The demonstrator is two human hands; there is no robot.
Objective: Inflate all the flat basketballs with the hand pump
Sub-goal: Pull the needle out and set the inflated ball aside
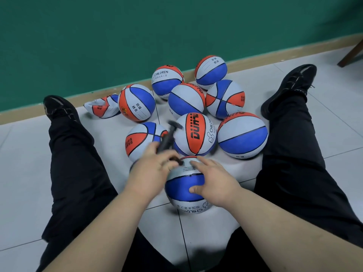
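Left hand (151, 169) grips pump (167, 138), right hand (214, 183) rests on basketball (181, 184).

Low centre, the ball nearest me (184, 185): matt pebbled rubber, grainy skin. Same on the round balls (242, 134) behind it. Mid left, the flat ball (102, 107): same rubber, crumpled into soft folds. The pump (167, 140) is black and looks plastic; too blurred to tell the finish. The floor tiles (23, 173) are smooth and pale with a slight sheen. The wall (98, 36) is matt green and the skirting (19, 114) tan, wood-look. My trousers (78, 163) are black matt cloth.
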